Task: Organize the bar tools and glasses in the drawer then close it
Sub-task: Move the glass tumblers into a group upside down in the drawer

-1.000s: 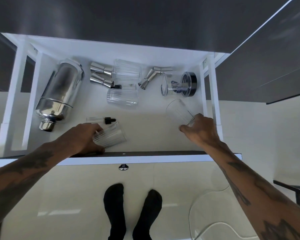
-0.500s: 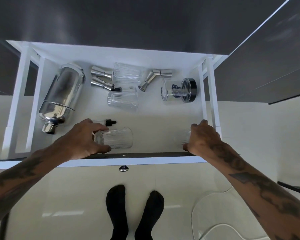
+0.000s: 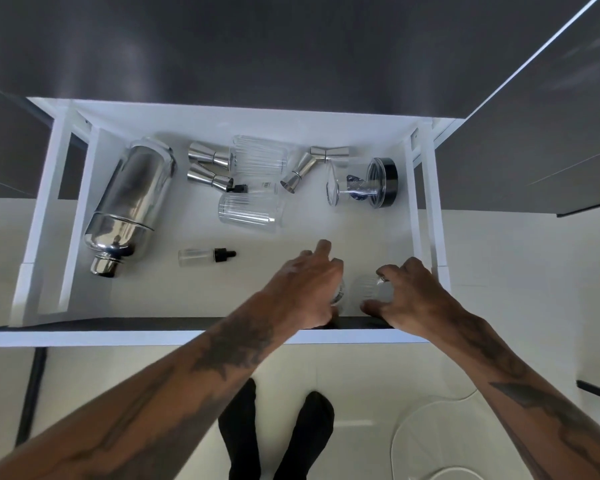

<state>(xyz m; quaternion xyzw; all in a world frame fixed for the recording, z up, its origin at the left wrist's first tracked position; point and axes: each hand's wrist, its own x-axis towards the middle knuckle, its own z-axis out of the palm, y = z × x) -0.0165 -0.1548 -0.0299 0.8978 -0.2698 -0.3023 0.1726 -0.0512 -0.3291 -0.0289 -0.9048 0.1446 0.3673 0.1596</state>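
Note:
The white drawer (image 3: 84,209) stands open below me. At its front right, my left hand (image 3: 309,289) grips a ribbed glass, mostly hidden under the palm. Right beside it, my right hand (image 3: 406,299) holds a second ribbed glass (image 3: 368,289). The two glasses sit side by side, nearly touching. A steel shaker (image 3: 129,206) lies at the left. Two more ribbed glasses (image 3: 260,155) (image 3: 248,213), three steel jiggers (image 3: 210,157) (image 3: 208,178) (image 3: 312,164), a dropper bottle (image 3: 205,256) and a lidded clear jar (image 3: 361,185) lie further back.
A second small dropper bottle (image 3: 257,188) lies between the two rear glasses. The dark drawer front (image 3: 118,322) runs along the near edge. A dark countertop (image 3: 257,46) overhangs the back. My feet in black socks (image 3: 274,434) stand on the pale floor.
My left hand has carried its ribbed glass from the front middle rightwards, next to the glass in my right hand. The dropper bottle it covered is uncovered.

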